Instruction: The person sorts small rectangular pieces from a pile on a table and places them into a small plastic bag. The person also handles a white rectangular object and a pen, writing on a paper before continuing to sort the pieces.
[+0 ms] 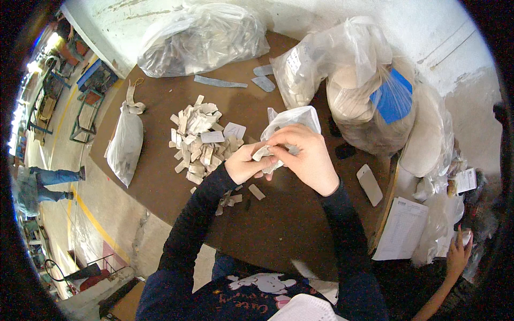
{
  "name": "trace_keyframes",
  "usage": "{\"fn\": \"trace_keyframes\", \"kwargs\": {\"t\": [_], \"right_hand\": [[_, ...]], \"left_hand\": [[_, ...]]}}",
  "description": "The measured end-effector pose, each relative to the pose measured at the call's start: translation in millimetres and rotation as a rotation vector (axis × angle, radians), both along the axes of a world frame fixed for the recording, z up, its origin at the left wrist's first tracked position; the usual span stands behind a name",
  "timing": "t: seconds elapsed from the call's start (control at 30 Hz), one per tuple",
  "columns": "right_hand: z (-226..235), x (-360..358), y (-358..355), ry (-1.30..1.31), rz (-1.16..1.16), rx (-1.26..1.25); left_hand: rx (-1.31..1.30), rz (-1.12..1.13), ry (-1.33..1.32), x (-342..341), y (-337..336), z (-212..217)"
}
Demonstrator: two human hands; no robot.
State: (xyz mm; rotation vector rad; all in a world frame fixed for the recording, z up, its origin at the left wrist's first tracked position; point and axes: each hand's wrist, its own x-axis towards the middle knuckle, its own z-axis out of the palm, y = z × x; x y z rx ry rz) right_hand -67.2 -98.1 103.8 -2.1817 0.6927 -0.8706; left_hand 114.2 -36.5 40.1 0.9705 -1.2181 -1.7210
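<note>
Close together above the brown table, both my hands are closed on a small pale strip. My left hand pinches it from one side, and the fingers of my right hand grip it from the other. Just beyond the right hand lies an open clear plastic bag, partly hidden by that hand. A heap of similar pale strips spreads left of my hands, with small paper labels on top. A few loose strips lie nearer to me.
Large filled plastic bags stand along the wall, and more bulky bags crowd the right. A tied white bag sits at the left edge. A phone and printed sheets lie right. Another person's hand shows lower right.
</note>
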Motion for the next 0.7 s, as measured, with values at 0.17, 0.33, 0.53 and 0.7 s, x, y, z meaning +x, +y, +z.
{"fn": "trace_keyframes", "kwargs": {"t": [0.17,0.33,0.53,0.7], "right_hand": [[7.3,-5.6,1.6,-0.041,-0.081,0.241],[3.5,0.0,3.3,-0.075,-0.186,0.097],[3.2,-2.3,0.3,-0.006,-0.12,-0.042],[4.8,-1.8,0.0,-0.011,-0.012,-0.07]], "left_hand": [[-0.053,0.006,0.057,-2.8,1.0,3.0],[-0.058,-0.026,0.034,-2.1,1.4,3.3],[-0.075,-0.016,0.005,-4.2,2.3,3.5],[-0.106,-0.03,0.001,-1.0,1.0,-3.9]]}}
